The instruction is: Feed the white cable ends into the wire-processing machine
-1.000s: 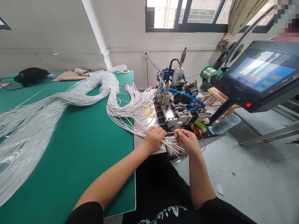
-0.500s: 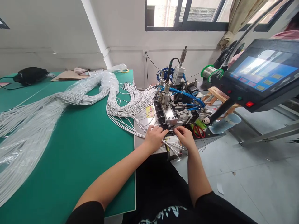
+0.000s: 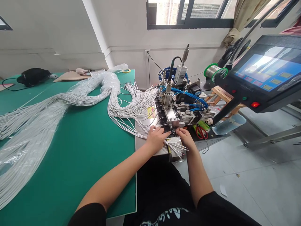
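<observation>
White wires (image 3: pixel 70 100) mostly sit heaped on the tabletop (image 3: pixel 82 157), with a few ends at the machine (image 3: pixel 178 110) by its right edge. Left hand (image 3: pixel 156 138) has its fingers flat on them. Right hand (image 3: pixel 187 138) is curled up, so can't tell if it's pinching one.

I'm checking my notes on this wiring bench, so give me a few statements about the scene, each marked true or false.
1. The left hand and the right hand are both at the front of the machine. True.
2. A long bundle of white wires lies across the table. True.
3. The table top is red. False: it is green.
4. The scissors lie to the left of the left hand. False: they lie to the right of the right hand, beside the machine.
5. The touchscreen is dark. False: it is lit, showing a blue display.
</observation>
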### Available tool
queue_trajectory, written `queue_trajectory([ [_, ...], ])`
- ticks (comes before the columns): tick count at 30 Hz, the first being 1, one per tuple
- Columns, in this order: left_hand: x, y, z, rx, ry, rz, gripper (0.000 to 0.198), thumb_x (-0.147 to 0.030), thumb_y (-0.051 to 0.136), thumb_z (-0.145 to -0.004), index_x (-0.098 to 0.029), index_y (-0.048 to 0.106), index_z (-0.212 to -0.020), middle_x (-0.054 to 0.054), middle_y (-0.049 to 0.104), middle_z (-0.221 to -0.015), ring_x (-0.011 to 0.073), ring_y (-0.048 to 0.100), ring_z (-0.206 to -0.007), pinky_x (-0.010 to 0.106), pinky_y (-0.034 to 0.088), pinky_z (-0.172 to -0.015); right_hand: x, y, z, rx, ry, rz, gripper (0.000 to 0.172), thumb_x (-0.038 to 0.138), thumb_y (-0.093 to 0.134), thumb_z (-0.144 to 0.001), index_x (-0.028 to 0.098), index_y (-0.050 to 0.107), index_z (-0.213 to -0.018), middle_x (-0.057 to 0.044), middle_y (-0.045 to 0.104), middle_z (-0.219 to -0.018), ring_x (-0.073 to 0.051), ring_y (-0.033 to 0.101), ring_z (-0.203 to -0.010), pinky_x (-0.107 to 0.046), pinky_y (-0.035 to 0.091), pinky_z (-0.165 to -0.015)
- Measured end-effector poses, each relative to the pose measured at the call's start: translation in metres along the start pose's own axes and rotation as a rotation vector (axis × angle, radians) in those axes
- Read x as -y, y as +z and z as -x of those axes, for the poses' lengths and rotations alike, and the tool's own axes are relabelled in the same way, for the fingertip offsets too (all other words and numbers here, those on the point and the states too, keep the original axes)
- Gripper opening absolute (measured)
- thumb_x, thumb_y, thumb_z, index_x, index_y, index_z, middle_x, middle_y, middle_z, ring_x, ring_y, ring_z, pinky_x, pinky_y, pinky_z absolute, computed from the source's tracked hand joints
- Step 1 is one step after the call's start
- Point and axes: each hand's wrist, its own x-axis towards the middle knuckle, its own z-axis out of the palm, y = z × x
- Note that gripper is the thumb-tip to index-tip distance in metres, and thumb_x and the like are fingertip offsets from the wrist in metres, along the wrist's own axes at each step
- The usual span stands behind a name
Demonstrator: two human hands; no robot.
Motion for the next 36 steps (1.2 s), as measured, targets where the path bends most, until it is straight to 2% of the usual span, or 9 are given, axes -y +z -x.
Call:
queue_trajectory([
  [5,0.001,0.002,-0.001,-0.017,0.007,0.003,0.051,-0.009,0.055,-0.072,-0.026,0.063,-0.120,0.006,0.063,-0.090,0.0229,0.055,-0.089,0.043,0.030,-0.089,0.001,0.004,0.000,-0.028,0.065,-0.097,0.030,0.042,0.063,-0.063,0.020,0.044,-0.055,0.007,0.036,-0.051,-0.008,0.028,-0.047,-0.022,0.024,-0.047],
  [10,0.000,0.001,0.001,-0.058,0.006,0.001,0.047,-0.010,0.056,-0.072,-0.024,0.065,-0.116,0.006,0.064,-0.091,0.0232,0.055,-0.091,0.043,0.030,-0.089,0.001,0.005,0.005,-0.048,0.081,-0.078,0.040,0.052,0.067,-0.064,0.020,0.044,-0.058,0.007,0.037,-0.051,-0.008,0.030,-0.048,-0.023,0.025,-0.047],
  [13,0.001,-0.001,0.003,-0.087,-0.002,0.005,0.043,-0.010,0.058,-0.071,-0.022,0.067,-0.111,0.007,0.065,-0.099,0.0238,0.055,-0.097,0.044,0.030,-0.092,-0.003,0.003,0.010,-0.098,0.042,-0.033,0.043,0.057,0.067,-0.065,0.019,0.047,-0.060,0.007,0.038,-0.051,-0.008,0.031,-0.048,-0.023,0.025,-0.048],
  [18,0.001,-0.002,0.006,-0.081,-0.019,0.004,0.043,-0.011,0.059,-0.068,-0.021,0.066,-0.109,0.007,0.066,-0.107,0.0251,0.054,-0.105,0.047,0.028,-0.098,-0.003,-0.003,0.018,-0.192,-0.015,0.018,0.042,0.055,0.067,-0.070,0.019,0.050,-0.059,0.006,0.040,-0.052,-0.008,0.032,-0.048,-0.023,0.024,-0.047],
  [24,-0.002,-0.002,0.004,-0.104,-0.136,-0.032,0.042,-0.019,0.056,-0.078,-0.015,0.060,-0.119,0.011,0.059,-0.126,0.0285,0.049,-0.116,0.050,0.027,-0.100,0.007,-0.011,0.027,-0.216,-0.086,0.080,0.037,0.051,0.064,-0.078,0.018,0.056,-0.065,0.003,0.048,-0.059,-0.010,0.041,-0.055,-0.023,0.030,-0.050],
  [27,-0.001,0.000,0.004,-0.131,-0.118,-0.019,0.040,-0.020,0.055,-0.080,-0.017,0.059,-0.120,0.010,0.058,-0.129,0.0277,0.049,-0.117,0.050,0.027,-0.101,0.011,-0.013,0.031,-0.210,-0.112,0.109,0.035,0.050,0.063,-0.080,0.017,0.058,-0.068,0.002,0.048,-0.060,-0.011,0.043,-0.056,-0.023,0.032,-0.051],
  [31,0.001,0.000,0.005,-0.184,-0.040,0.027,0.038,-0.016,0.055,-0.080,-0.021,0.060,-0.118,0.007,0.063,-0.120,0.0241,0.055,-0.109,0.047,0.028,-0.099,0.021,-0.010,0.040,-0.179,-0.155,0.162,0.032,0.048,0.062,-0.082,0.017,0.060,-0.072,0.002,0.050,-0.061,-0.011,0.045,-0.056,-0.023,0.035,-0.052],
  [36,0.000,-0.004,0.005,-0.256,0.032,0.051,0.032,-0.015,0.052,-0.083,-0.022,0.062,-0.112,0.004,0.068,-0.105,0.0206,0.060,-0.094,0.043,0.029,-0.094,0.042,0.001,0.053,-0.002,-0.235,0.322,0.025,0.043,0.065,-0.082,0.018,0.064,-0.081,-0.001,0.062,-0.070,-0.013,0.054,-0.060,-0.024,0.042,-0.055],
])
